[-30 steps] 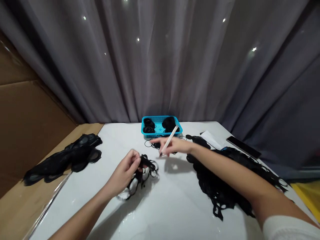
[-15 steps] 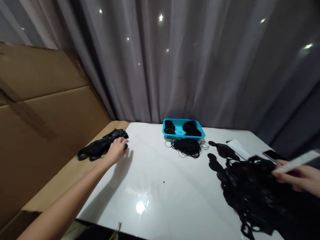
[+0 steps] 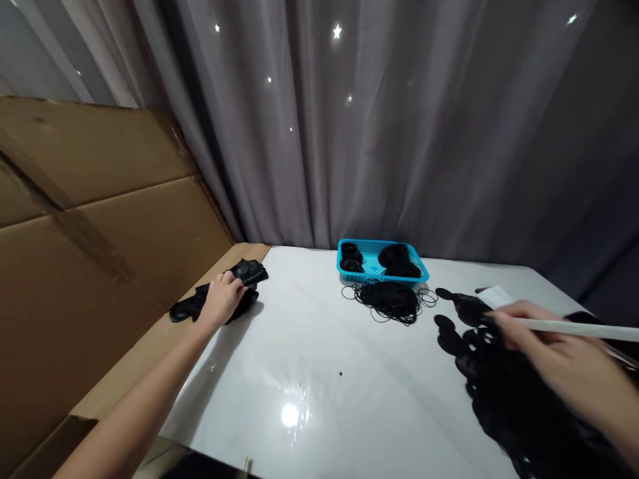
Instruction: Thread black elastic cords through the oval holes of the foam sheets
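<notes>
My left hand [image 3: 221, 301] reaches to the table's left edge and lies on a stack of black cut-out masks [image 3: 219, 296], fingers curled over it. My right hand [image 3: 554, 359] is at the right, closed around a thin white stick [image 3: 574, 328] that points to the right. It hovers over a large heap of black masks [image 3: 514, 392]. A bundle of thin black elastic loops [image 3: 392, 299] lies at the middle back of the white table [image 3: 319, 372].
A turquoise plastic basket [image 3: 382, 261] with black pieces in it stands at the back, against a grey curtain. Brown cardboard sheets [image 3: 90, 226] lean along the left side. A white paper [image 3: 494, 296] lies at the right rear.
My left hand carried the black mask from the table's middle to the stack at the left. My right hand with the stick swung right over the big heap. The view turned left.
</notes>
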Available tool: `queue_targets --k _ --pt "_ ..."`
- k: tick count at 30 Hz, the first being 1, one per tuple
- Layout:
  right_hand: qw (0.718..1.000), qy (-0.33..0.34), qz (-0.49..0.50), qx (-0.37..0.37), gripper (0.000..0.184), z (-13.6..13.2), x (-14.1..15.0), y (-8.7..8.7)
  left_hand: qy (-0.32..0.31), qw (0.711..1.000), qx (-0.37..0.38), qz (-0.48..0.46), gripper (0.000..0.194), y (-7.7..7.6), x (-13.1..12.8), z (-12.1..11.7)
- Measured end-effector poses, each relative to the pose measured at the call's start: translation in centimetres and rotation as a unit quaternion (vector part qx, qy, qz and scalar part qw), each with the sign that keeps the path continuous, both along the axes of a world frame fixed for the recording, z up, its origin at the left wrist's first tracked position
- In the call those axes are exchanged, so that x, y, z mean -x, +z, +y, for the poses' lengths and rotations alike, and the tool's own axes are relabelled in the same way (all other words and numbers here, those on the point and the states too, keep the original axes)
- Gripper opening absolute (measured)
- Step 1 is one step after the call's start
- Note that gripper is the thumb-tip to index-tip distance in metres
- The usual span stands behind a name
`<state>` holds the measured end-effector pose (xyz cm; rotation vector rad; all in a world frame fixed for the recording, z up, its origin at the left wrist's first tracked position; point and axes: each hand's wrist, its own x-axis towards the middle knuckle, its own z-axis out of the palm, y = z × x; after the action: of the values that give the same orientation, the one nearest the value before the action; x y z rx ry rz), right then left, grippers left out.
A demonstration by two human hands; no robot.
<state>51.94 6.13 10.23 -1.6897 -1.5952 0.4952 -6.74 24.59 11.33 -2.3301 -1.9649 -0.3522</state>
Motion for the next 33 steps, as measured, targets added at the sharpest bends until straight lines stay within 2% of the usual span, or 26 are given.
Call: queue_targets --k 1,3,5,6,8,10,13,15,16,18,20,23,27,31,33 --pt "0.999 -0.004 0.045 0.009 0.023 1.0 3.9 1.0 -0.016 1.000 -0.013 -0.010 0.033 0.2 -0.9 -0.6" --pt "0.985 0.072 0.149 0.051 0.036 2.7 10.6 2.2 -0.049 0.998 -0.027 -0.036 0.024 0.8 -3.2 -2.0" --pt "0.968 0.155 0.187 0.059 0.037 4.1 15.8 2.5 -0.078 0.994 -0.028 -0.065 0.031 1.7 -5.9 -3.5" --pt "0.959 0.201 0.197 0.039 0.034 4.7 17.9 2.5 -0.090 0.992 -0.030 -0.081 0.030 2.4 -7.4 -4.3" --pt "0.948 0.257 0.187 -0.013 0.031 6.2 21.6 2.6 -0.115 0.986 -0.029 -0.116 0.027 4.0 -10.2 -5.8" --pt "0.944 0.278 0.175 -0.036 0.036 7.8 24.5 3.2 -0.138 0.978 -0.030 -0.153 0.026 5.8 -12.3 -7.0" --pt "0.944 0.262 0.193 -0.059 0.034 9.8 27.1 5.4 -0.150 0.968 -0.044 -0.196 0.029 8.2 -13.3 -8.0" --pt "0.933 0.279 0.224 -0.047 0.030 10.6 27.4 7.3 -0.174 0.954 0.032 -0.244 0.026 9.0 -12.5 -8.2" --pt "0.923 0.297 0.244 -0.030 0.028 10.8 27.3 8.3 -0.196 0.936 0.108 -0.272 0.027 9.1 -11.9 -8.2" --pt "0.900 0.332 0.283 0.009 0.027 10.7 26.3 10.0 -0.241 0.883 0.272 -0.298 0.035 8.7 -10.6 -8.2" --pt "0.890 0.338 0.305 0.026 0.026 10.5 24.9 11.3 -0.259 0.851 0.358 -0.285 0.036 7.8 -9.5 -8.2" --pt "0.906 0.291 0.308 0.011 0.028 10.5 21.9 12.0 -0.249 0.839 0.394 -0.279 0.034 6.6 -8.3 -8.0" --pt "0.930 0.206 0.302 0.035 0.033 11.3 17.1 11.2 -0.227 0.818 0.421 -0.319 0.033 6.2 -6.8 -7.2" --pt "0.916 0.200 0.325 0.125 0.038 11.6 13.4 9.8 -0.196 0.795 0.427 -0.384 0.039 6.4 -5.5 -6.2" --pt "0.919 0.205 0.305 0.146 0.039 11.3 12.5 9.3 -0.178 0.785 0.432 -0.406 0.042 6.4 -5.1 -6.0"
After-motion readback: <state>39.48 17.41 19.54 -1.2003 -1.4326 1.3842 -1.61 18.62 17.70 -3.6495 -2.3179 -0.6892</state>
